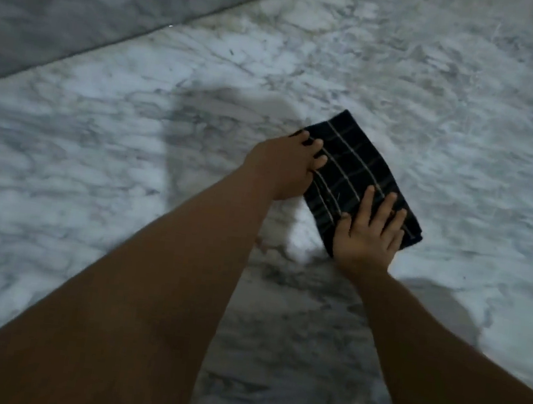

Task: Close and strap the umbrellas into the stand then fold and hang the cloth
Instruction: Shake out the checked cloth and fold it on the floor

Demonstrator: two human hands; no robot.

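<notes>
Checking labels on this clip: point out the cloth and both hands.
cloth (355,165), head view, striped top face.
left hand (287,166), head view, back of hand.
right hand (369,236), head view, back of hand.

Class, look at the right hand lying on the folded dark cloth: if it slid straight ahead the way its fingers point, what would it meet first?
The right hand lies flat with fingers pointing up the cloth. Going on, it would cross more cloth, then bare marble floor. The left hand sits off to the side, probably clear.

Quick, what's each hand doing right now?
Left hand: grips the edge of the folded cloth.
Right hand: open, fingers flat, pressing the cloth down.
</notes>
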